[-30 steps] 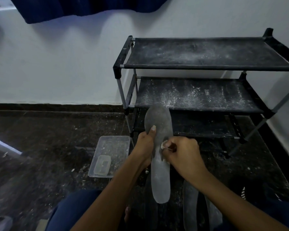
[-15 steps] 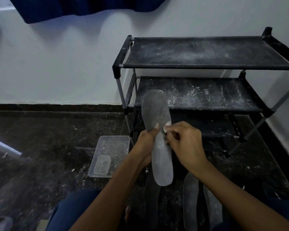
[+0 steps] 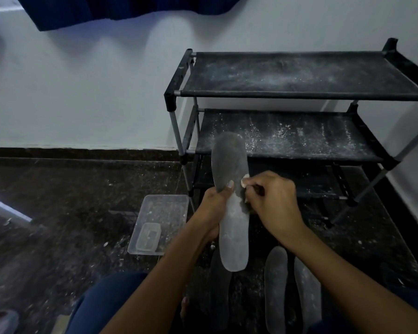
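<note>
Gripping a long grey flat shoe insole (image 3: pixel 229 160) around its middle, the left hand (image 3: pixel 214 208) holds it nearly upright above the dark speckled floor (image 3: pixel 70 201), in front of the black metal shelf rack (image 3: pixel 299 96) — thumb laid on the sole's face, fingers wrapped behind. The right hand (image 3: pixel 275 203) has its fingers curled, pinching a small whitish lump (image 3: pixel 245 180) against the insole's right edge, just beside the left thumb. White dust coats the insole's lower half and the rack's shelves. Two more grey insoles (image 3: pixel 275 285) lie on the floor below the right forearm — a darker insole (image 3: pixel 219 285) lies beneath the held one. A clear plastic tray (image 3: pixel 164 197) with a small clear tub (image 3: pixel 149 236) inside sits left of the hands.
</note>
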Tool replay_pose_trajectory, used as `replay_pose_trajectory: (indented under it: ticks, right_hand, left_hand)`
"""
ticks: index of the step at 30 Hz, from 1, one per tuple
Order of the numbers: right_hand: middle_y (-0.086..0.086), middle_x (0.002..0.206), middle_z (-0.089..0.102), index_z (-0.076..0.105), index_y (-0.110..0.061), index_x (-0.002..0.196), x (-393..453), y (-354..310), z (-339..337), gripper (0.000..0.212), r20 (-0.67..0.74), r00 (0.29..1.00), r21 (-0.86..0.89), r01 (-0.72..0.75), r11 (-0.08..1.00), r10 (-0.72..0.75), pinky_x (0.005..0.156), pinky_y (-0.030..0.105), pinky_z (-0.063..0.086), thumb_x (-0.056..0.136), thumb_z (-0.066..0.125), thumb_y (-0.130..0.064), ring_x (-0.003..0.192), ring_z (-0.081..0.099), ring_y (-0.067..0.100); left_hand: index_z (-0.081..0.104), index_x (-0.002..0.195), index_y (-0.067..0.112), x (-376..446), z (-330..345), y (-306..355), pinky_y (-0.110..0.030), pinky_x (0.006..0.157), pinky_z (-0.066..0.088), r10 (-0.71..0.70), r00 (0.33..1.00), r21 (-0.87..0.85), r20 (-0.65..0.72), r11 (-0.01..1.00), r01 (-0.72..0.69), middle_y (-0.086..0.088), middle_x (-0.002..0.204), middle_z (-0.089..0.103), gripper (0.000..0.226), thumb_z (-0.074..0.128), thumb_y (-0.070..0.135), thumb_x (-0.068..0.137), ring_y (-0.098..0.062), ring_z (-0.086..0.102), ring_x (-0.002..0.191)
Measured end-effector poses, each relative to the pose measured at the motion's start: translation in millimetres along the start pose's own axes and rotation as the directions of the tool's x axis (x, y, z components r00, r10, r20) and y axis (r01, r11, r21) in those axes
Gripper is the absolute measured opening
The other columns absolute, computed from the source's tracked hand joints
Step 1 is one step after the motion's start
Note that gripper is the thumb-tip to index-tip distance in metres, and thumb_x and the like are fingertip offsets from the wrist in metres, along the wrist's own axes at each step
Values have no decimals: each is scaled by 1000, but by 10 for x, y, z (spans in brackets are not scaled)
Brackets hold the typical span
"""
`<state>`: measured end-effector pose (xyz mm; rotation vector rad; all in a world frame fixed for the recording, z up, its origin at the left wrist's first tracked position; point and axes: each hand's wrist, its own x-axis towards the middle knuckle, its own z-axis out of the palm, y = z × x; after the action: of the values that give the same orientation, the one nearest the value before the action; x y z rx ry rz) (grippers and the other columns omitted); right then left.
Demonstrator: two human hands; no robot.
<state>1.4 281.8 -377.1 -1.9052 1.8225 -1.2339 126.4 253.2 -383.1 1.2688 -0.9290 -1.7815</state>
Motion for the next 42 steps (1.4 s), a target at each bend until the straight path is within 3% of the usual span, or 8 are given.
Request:
replay_pose_trajectory:
  ticks: [4, 7, 13, 21, 27, 32, 36, 42]
  right_hand:
    - [5, 84, 70, 74, -10, 85, -181, -39, 15, 11, 121, 993, -48, -2, 999, 7, 69, 12, 51, 79, 66, -5, 69, 64, 10]
    - [6, 85, 70, 74, -7, 87, -69, 14, -24, 11, 7, 1000, -19, -20, 1000, 20, 68, -3, 40, 79, 66, -3, 70, 64, 9]
    - [9, 91, 69, 72, -5, 92, 93, 58, -10, 14, -67, 997, 2, -22, 1000, 22, 73, -1, 41, 82, 63, -1, 75, 60, 7]
    - [4, 80, 70, 73, -8, 85, -193, -136, 98, 13, 122, 981, 93, 141, 986, -152, 69, 17, 50, 83, 62, -1, 70, 63, 8]
    - [7, 92, 70, 72, -5, 94, -5, -85, 38, 16, -34, 990, 65, 140, 988, -137, 79, 28, 54, 82, 64, 1, 84, 65, 14]
    - [2, 81, 70, 73, -11, 86, -248, -210, 120, 13, 129, 975, 148, 162, 976, -181, 73, 25, 52, 87, 61, -7, 75, 64, 8]
    - [0, 78, 71, 75, -14, 85, -299, -238, 108, 11, 184, 965, 222, 142, 965, -184, 73, 22, 52, 85, 64, -11, 73, 65, 7]
    - [3, 86, 72, 74, -6, 89, -71, -205, 98, 12, -12, 992, 187, 128, 974, -128, 79, 5, 44, 82, 67, -1, 82, 62, 5]
  left_hand:
    - [66, 88, 3, 11, -10, -20, -25, 56, 54, 14, 1000, 10, 6, 1000, -15, -7, 68, 69, 30, 46, 22, 99, -15, 67, 58]
    - [66, 90, 3, 0, 15, -10, -29, 62, 56, 11, 1000, 2, 15, 1000, -11, -10, 75, 68, 28, 47, 22, 98, -19, 67, 64]
    - [64, 91, 2, -23, 52, -5, -34, 59, 57, -39, 999, -13, 33, 999, 40, -14, 81, 66, 26, 48, 21, 98, -23, 67, 67]
    - [64, 114, -2, 17, -89, 17, -36, 95, 49, -159, 979, -166, 126, 970, 179, -15, 107, 69, 53, 43, 44, 97, -25, 66, 97]
    - [67, 96, 4, 46, -58, 5, -26, 62, 58, -119, 973, -145, 199, 978, 149, -10, 77, 71, 44, 44, 41, 97, -18, 69, 67]
    - [58, 123, 3, 61, -129, 1, -35, 101, 46, -118, 958, -190, 262, 967, 171, -13, 125, 63, 73, 29, 63, 93, -24, 62, 111]
    - [56, 120, 14, 82, -127, 29, -37, 94, 50, -73, 956, -292, 282, 943, 159, -14, 127, 61, 90, 12, 80, 79, -26, 66, 99]
    - [68, 111, 7, 82, -92, 0, -32, 90, 53, -65, 944, -300, 322, 939, 167, -14, 119, 65, 90, 14, 74, 87, -23, 63, 112]
